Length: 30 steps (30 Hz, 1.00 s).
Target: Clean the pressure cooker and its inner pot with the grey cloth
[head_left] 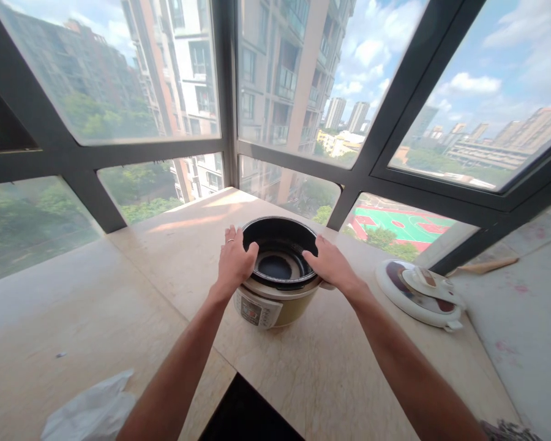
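Observation:
A black inner pot [280,237] sits in the mouth of a beige electric cooker [294,311], its rim standing above the body. My left hand [237,257] grips the pot's left rim, thumb on the inside and fingers outside. On the opposite side, my right hand [329,262] holds the right rim, its thumb also reaching inside. Some fingers of both hands are hidden behind the pot wall. The pot's inside shows a dark round bottom with a paler ring. A control panel [252,311] with buttons faces me at the front left of the cooker.
The cooker's white and brown lid [420,294] lies to the right on the stone counter [174,263]. A crumpled white plastic bag [92,407] lies at the front left. A black panel [250,413] is at the near edge. Framed windows [284,153] enclose the far side.

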Tool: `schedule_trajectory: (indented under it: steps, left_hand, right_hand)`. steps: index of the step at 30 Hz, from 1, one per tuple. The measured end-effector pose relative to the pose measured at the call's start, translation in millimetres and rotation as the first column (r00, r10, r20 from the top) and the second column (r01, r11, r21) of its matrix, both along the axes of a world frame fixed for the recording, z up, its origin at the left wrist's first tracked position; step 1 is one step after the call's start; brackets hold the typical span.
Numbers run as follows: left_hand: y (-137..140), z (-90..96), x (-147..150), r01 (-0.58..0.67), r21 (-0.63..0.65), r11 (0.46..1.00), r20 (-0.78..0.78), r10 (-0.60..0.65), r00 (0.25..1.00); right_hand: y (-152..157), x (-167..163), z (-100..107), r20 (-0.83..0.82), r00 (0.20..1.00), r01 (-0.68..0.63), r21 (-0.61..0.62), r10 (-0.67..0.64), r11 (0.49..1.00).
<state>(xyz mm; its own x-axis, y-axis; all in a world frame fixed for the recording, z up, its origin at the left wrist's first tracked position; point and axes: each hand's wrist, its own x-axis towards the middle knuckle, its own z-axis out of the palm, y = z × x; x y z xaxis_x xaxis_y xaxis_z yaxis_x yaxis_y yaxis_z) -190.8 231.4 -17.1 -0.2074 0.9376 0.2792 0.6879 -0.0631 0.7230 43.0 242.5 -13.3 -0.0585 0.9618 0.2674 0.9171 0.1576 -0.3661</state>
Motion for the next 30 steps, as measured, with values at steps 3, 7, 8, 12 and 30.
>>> schedule_trajectory:
  steps: [3,7,8,12,30]
  left_hand:
    - [0.8,2.1,-2.8,0.010,-0.004,1.000,0.002,-0.010,1.000]
    - [3.3,3.3,-8.3,0.027,-0.028,0.999,0.030,-0.027,0.999]
    - [2.1,3.7,-8.4,0.028,-0.035,0.999,0.031,-0.027,0.999]
    - [-20.3,7.8,6.0,-0.021,0.207,0.978,-0.001,0.022,1.000]
    - [-21.7,-42.4,334.0,0.871,0.033,0.491,-0.114,-0.864,0.491]
  right_hand:
    - [-0.2,5.7,0.7,-0.083,0.996,-0.031,0.012,0.032,0.999]
    - [-1.9,16.8,-5.2,-0.299,0.951,-0.066,0.039,0.074,0.997]
    - [-3.1,20.1,-9.0,-0.380,0.921,-0.076,0.047,0.088,0.996]
    - [-17.8,37.4,-36.1,-0.748,0.652,-0.053,0.121,0.126,0.991]
    - [-217.6,171.8,-186.0,-0.870,0.389,0.309,-0.188,-0.304,0.932]
